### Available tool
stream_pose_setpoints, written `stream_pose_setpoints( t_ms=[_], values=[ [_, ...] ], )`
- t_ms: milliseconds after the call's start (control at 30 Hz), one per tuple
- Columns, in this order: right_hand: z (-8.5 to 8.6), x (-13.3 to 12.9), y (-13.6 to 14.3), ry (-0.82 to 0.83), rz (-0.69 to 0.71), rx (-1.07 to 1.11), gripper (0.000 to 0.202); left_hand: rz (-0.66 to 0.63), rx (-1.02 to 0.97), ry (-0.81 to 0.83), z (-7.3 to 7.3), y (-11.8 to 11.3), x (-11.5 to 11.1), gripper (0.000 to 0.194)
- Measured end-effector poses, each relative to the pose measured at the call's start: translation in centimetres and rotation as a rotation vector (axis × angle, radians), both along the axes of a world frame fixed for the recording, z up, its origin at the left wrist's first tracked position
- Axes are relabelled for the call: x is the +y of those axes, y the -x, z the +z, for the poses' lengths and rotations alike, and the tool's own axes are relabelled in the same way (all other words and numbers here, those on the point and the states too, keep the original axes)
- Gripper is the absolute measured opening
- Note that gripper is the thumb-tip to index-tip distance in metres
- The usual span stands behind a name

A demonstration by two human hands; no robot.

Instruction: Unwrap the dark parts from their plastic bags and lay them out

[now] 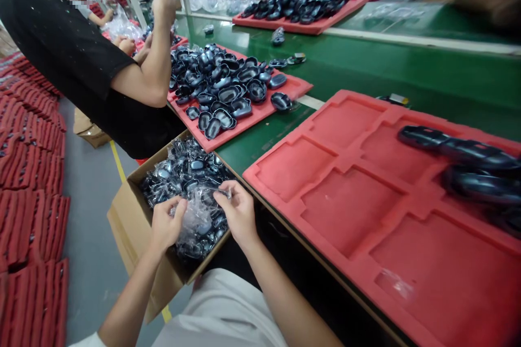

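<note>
Both of my hands are over an open cardboard box (118, 227) full of dark blue glossy parts (179, 160) in clear wrapping. My left hand (167, 222) pinches the left side of a crumpled clear plastic bag (197, 214) between thumb and fingers. On the right side, my right hand (238, 209) has its thumb and fingers closed on the same bag near its edge. Whether a part is inside the bag cannot be made out.
Beside the box, a red foam tray (350, 173) with recesses lies on the green table (427, 73), dark parts (459, 152) at its right. Another red tray (301, 87) bears heaped shells (220, 81). A person in black (81, 59) stands left, near stacked red trays (32, 200).
</note>
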State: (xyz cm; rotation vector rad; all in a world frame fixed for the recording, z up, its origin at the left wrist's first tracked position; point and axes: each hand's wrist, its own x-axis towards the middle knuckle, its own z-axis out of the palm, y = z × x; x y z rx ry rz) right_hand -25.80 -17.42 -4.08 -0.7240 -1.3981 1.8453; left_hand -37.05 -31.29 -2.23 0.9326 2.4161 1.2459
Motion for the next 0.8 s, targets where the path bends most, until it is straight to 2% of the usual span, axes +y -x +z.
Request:
stream_pose_setpoints(
  t_ms=[67, 133, 200, 267, 367, 433, 567, 633, 733, 800],
  values=[
    [0.1, -0.6, -0.1, -0.079, -0.029, -0.059, 0.025, -0.046, 0.022, 0.007, 0.3, -0.2, 0.1, 0.034],
    [0.4, -1.2, -0.3, -0.254, 0.002, -0.139, 0.029, -0.096, 0.058, 0.009, 0.7, -0.4, 0.4, 0.032],
    [0.7, -1.3, -0.7, -0.474, 0.085, -0.184, 0.030, -0.121, 0.098, 0.010, 1.1, -0.5, 0.8, 0.035],
    [1.1, -0.8, -1.1, -0.609, 0.215, -0.176, 0.031, -0.143, 0.125, 0.028, 1.7, -0.4, 1.1, 0.040],
    [1.3, 0.4, -1.7, -0.649, 0.389, -0.147, 0.032, -0.233, 0.150, 0.069, 2.4, -0.2, 1.2, 0.038],
    [1.1, 1.0, -1.9, -0.612, 0.433, -0.116, 0.034, -0.294, 0.146, 0.064, 2.6, 0.0, 1.2, 0.033],
    [0.1, 1.3, -1.6, -0.443, 0.334, -0.065, 0.037, -0.387, 0.092, 0.000, 2.4, -0.2, 0.9, 0.030],
    [-0.1, 1.2, -1.5, -0.451, 0.252, -0.104, 0.039, -0.383, 0.069, -0.001, 2.2, -0.4, 0.9, 0.032],
    [0.4, 1.2, -1.9, -0.665, 0.141, -0.139, 0.033, -0.324, 0.076, 0.056, 1.9, -0.6, 1.0, 0.040],
    [0.9, 1.2, -2.4, -0.873, 0.155, -0.163, 0.026, -0.319, 0.079, 0.100, 1.9, -0.5, 1.1, 0.043]
  ],
)
